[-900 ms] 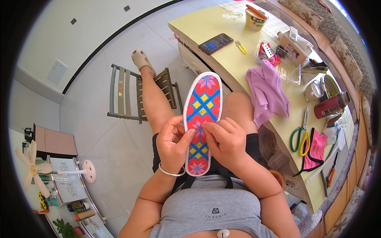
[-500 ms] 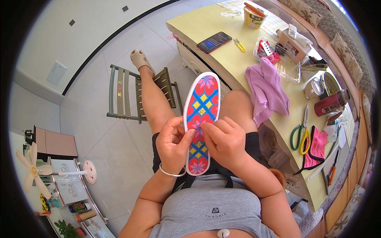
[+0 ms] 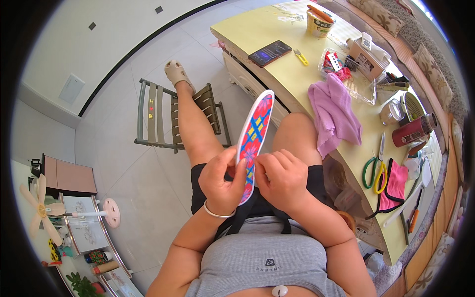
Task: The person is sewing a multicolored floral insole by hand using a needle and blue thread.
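A red, blue and yellow insole was tilted partly edge-on above the black shorts. The left hand pinched its edge; the right hand had fingertips pressed together beside it, anything between them unclear. A purple towel and scissors lay on the table.

Left of centre, a hand could pass over the tiled floor between the folding chair and the fan. Mid-frame, the tilted insole fills the gap between left hand and right hand. At right, the lilac cloth blocks the table edge; scissors lie below. A bare strip runs between phone and cloth.
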{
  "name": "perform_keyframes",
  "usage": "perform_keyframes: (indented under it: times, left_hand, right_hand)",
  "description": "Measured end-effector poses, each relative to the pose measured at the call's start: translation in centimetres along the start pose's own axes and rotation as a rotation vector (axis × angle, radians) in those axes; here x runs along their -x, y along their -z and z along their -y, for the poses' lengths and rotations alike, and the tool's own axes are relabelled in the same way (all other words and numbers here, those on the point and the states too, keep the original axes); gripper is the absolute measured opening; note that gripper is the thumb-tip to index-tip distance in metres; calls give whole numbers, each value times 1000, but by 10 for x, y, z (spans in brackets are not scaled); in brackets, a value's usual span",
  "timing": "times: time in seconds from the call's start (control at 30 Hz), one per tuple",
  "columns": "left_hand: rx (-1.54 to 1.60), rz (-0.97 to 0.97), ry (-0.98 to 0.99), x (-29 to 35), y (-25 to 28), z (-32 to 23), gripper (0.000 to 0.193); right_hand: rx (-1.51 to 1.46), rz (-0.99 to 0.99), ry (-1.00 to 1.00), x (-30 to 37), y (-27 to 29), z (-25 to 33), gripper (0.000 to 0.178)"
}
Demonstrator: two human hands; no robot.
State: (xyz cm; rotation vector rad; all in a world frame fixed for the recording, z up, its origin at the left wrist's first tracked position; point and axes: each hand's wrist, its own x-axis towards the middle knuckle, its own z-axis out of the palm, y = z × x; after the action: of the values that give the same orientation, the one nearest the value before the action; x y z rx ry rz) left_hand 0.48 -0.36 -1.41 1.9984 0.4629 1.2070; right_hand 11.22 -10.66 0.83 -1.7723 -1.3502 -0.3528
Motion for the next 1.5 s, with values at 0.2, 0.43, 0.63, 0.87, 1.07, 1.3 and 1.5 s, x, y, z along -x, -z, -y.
perform_keyframes:
  times: [0.2,0.43,0.63,0.87,1.07,1.3,1.5]
  left_hand:
    - [203,26,150,-1,6,5,27]
    - [979,113,440,1,1,9,37]
    - [1003,190,465,5,-4,12,37]
    - [1183,58,633,-8,12,19,39]
    - [1788,21,867,-37,36,37,51]
    - [1970,216,1091,-6,3,22,55]
    - [1968,204,1148,-4,2,6,59]
  right_hand:
    - [-167,-188,-8,-19,9,-2,17]
    - [-1544,18,-971,2,-1,-18,16]
    - [-1889,-68,-1054,5,-15,-15,25]
    - [-2196,-296,-1001,6,11,-88,11]
    - [-1434,-948,-665,20,125,-168,19]
    - [-653,-274,-496,-6,30,-34,11]
    - [-623,-40,-232,-12,-5,13,11]
